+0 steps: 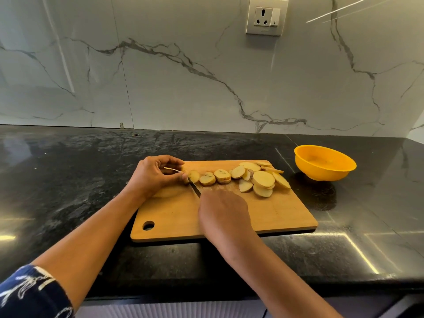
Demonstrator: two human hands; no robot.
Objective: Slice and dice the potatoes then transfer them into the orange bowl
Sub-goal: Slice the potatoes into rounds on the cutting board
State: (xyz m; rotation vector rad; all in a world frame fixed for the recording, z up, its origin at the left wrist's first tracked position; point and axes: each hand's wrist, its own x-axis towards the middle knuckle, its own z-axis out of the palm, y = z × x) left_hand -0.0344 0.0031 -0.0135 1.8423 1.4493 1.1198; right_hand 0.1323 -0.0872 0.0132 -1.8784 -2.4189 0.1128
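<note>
Mostly sliced, not diced yet; nothing in orange bowl [324,162]. Pinching thin potato piece [171,169] w/ L hand [158,176], gripping knife [194,187] w/ R hand [223,214].

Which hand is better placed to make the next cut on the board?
Right. The right hand grips the knife, its blade beside the leftmost potato slice; the left hand is pinching a thin slice.
</note>
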